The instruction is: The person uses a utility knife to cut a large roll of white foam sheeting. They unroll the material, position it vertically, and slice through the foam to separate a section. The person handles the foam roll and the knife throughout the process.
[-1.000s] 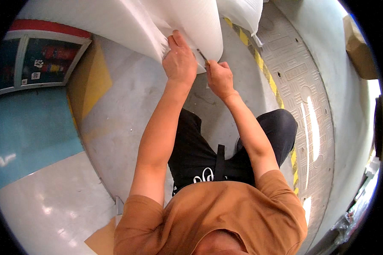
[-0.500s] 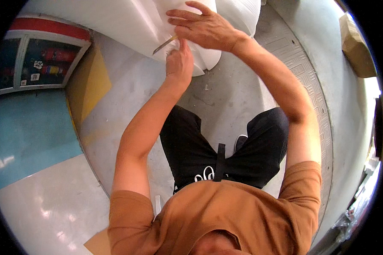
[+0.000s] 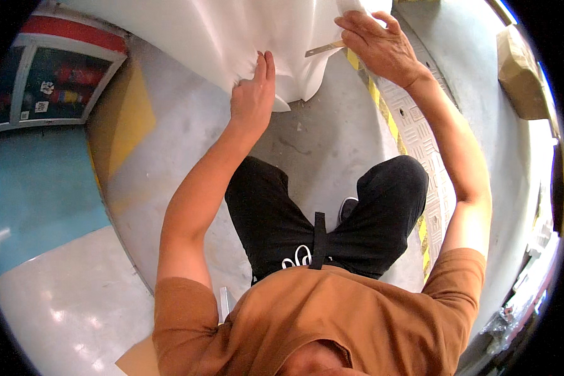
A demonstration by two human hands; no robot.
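Note:
A large white foam sheet (image 3: 244,31) hangs in folds from the top of the view, its lower edge loose above the floor. My left hand (image 3: 252,94) is closed on this edge, index and middle fingers stretched up along the sheet; its thumb is hidden. To the right, my right hand (image 3: 382,53) grips a utility knife, whose thin metal blade (image 3: 324,49) points left toward the sheet. The knife's handle is mostly hidden in the palm. A raised flap of the sheet touches or lies just behind the right fingertips.
A glass-fronted cabinet (image 3: 62,81) with a red top stands at the left. Yellow-black tape (image 3: 382,113) edges a metal plate strip on the floor at right. A cardboard box (image 3: 523,75) sits far right. My legs (image 3: 388,200) are spread below the sheet.
My right hand has moved right, away from the left hand, taking the knife with it. The sheet's right side has shifted, uncovering the striped tape. My left hand has stayed nearly in place.

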